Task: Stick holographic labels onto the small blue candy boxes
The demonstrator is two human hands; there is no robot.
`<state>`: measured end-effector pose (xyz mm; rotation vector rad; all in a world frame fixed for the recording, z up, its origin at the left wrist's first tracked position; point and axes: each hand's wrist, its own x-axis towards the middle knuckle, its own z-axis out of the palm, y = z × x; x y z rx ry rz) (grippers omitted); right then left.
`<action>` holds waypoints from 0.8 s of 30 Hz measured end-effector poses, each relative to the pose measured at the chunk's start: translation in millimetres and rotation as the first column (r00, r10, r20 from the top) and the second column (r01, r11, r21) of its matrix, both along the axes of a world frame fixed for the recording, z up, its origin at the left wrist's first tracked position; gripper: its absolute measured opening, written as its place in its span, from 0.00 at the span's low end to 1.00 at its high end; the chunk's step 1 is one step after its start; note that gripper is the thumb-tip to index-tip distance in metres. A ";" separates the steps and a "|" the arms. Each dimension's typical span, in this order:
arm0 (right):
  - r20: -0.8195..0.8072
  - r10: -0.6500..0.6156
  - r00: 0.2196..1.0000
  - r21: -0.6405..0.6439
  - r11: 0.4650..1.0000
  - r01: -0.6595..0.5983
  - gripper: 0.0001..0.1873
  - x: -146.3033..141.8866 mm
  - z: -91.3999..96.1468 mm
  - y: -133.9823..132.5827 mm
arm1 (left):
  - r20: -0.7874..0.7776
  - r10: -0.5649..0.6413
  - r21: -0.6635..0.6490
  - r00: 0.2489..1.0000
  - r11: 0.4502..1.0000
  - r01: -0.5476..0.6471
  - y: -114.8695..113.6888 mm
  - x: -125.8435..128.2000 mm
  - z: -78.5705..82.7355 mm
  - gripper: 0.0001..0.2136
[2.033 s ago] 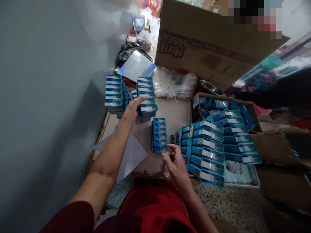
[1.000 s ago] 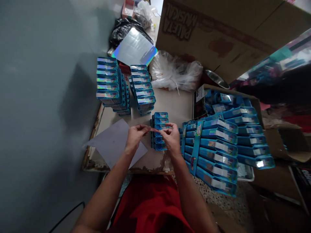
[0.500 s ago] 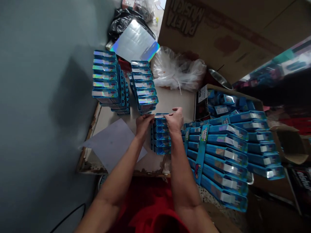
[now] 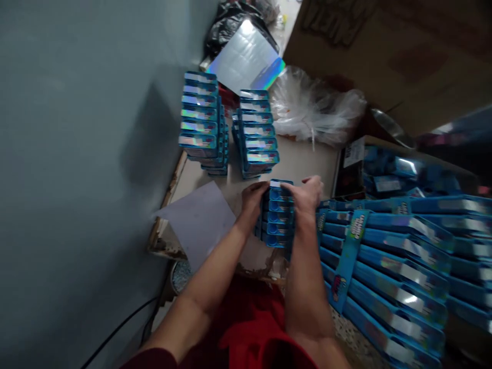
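Observation:
A short row of small blue boxes (image 4: 277, 218) stands on the worn tabletop (image 4: 303, 161) in front of me. My left hand (image 4: 252, 197) curls against the row's far left end. My right hand (image 4: 307, 193) presses its fingers on the farthest box, where a pale sticker (image 4: 277, 183) lies on top. Both hands are closed around that end of the row.
Two taller stacks of blue boxes (image 4: 202, 123) (image 4: 255, 133) stand further back. A holographic sticker sheet (image 4: 248, 59), a clear plastic bag (image 4: 315, 110) and a large cardboard carton (image 4: 384, 51) lie behind. Fanned blue boxes (image 4: 388, 261) fill the right. A grey paper sheet (image 4: 198, 220) lies left.
My hands went from holding a small strip between them above the row to pressing on the farthest box. The view has shifted so the stacks sit further right.

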<state>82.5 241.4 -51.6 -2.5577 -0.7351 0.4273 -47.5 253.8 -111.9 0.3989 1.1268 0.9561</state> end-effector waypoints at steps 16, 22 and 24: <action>0.234 0.329 0.915 0.604 0.689 -0.401 0.10 -95.2 2.3 -58.9 | -0.985 0.028 -0.068 -0.168 0.838 0.541 6.3 -292.6 -37.5 0.13; 0.169 0.857 0.487 0.378 0.400 -0.835 0.07 -199.7 2.8 -58.2 | -0.979 0.062 -0.122 -0.194 0.587 0.801 -64.0 -320.7 -45.6 0.08; 0.171 0.954 0.246 0.121 0.227 -0.966 0.19 -222.2 -4.8 -39.2 | -0.972 0.149 -0.065 -0.179 0.565 0.823 -98.4 -303.7 -47.5 0.09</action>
